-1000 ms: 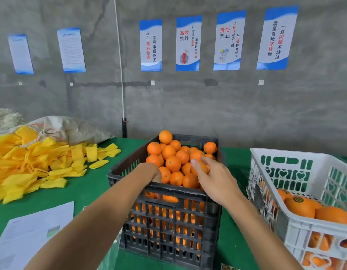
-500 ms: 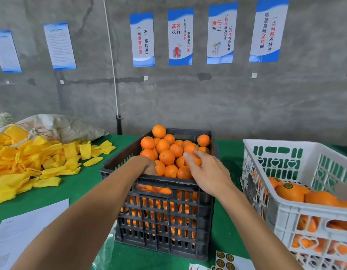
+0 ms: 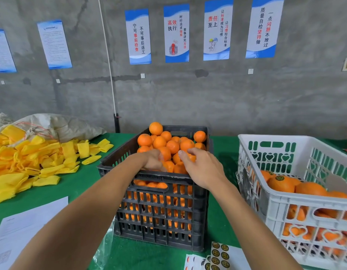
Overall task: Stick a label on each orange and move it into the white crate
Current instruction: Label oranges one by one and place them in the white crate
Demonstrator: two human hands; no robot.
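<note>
Both hands reach into the black crate [image 3: 159, 209] heaped with oranges [image 3: 169, 146]. The left hand [image 3: 154, 161] curls down over fruit at the near edge; whether it grips one I cannot tell. The right hand [image 3: 202, 168] rests spread on the pile, grasping nothing clearly. Best to lift a top orange so the heap does not roll, then label it from the stickers [image 3: 219, 255] before the white crate [image 3: 281, 203] on the bench [image 3: 75, 184]
</note>
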